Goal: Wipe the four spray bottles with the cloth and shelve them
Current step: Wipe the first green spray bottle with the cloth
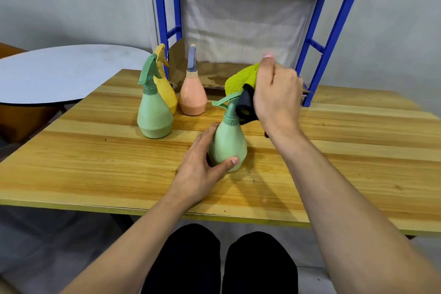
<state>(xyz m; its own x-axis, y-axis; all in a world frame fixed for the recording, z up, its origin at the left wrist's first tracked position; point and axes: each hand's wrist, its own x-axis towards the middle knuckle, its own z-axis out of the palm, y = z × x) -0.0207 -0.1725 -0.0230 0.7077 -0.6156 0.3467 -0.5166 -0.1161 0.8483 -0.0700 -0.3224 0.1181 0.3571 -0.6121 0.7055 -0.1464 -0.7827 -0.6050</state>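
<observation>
On the worktop (pixel 95 169), the left hand (pixel 198 169) curls its fingers (pixel 226 163) round a green bottle (pixel 228 143). The right hand (pixel 276 93) grips a cloth (pixel 241 79) against its nozzle. Behind this bottle stand three more bottles (pixel 193 93), apparently unwiped. The shelf (pixel 238 74) behind them holds none.

Four spray bottles stand upright on the wooden table. The nearest green bottle (pixel 229 143) stands apart from the others, near the middle of the table, and its trigger points to the left. A yellow-green cloth (pixel 241 79) with a dark side lies against its spray head. Further back, a second green bottle (pixel 154 114) stands on the left. The yellow bottle (pixel 167 89) is just behind it, maybe touching it. The peach bottle (pixel 192 95) with a grey-blue trigger stands to the right of the yellow one, beside the shelf (pixel 330 38) with blue posts.
</observation>
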